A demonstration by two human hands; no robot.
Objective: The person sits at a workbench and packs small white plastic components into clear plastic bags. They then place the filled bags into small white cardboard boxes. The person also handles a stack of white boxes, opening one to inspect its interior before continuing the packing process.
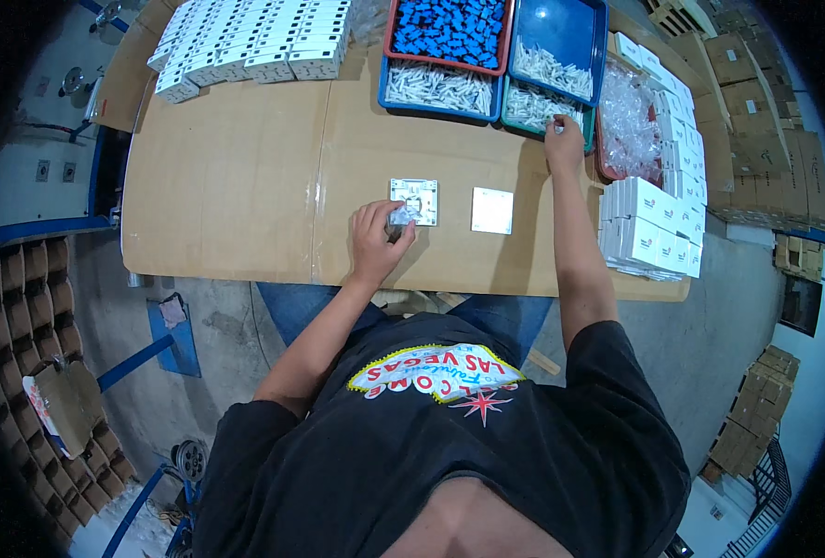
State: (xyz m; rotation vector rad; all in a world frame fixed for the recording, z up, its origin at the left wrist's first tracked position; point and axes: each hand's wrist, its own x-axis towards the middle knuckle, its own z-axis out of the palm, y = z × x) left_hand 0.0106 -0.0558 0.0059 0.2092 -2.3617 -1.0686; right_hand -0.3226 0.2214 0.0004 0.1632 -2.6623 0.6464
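My left hand [375, 244] rests on the cardboard-covered table, its thumb and fingers gripping the lower left corner of a square white-and-silver piece [422, 197]. The piece has dark details and a shiny middle; the fingers partly hide it. A flat white square [492, 211] lies to its right, apart from both hands. My right hand [565, 141] reaches forward to a green tray [524, 129] of small white slim parts [530, 104]. Its fingers are pinched together over the tray's right side; what they hold, if anything, is too small to make out.
Beside the green tray, a blue tray [440, 113] holds white parts. Above sit a red tray of blue pieces [449, 30] and another blue tray [552, 23]. White boxes stand in rows [254, 42] far left and in stacks [649, 228] at right, by clear plastic bags [628, 126].
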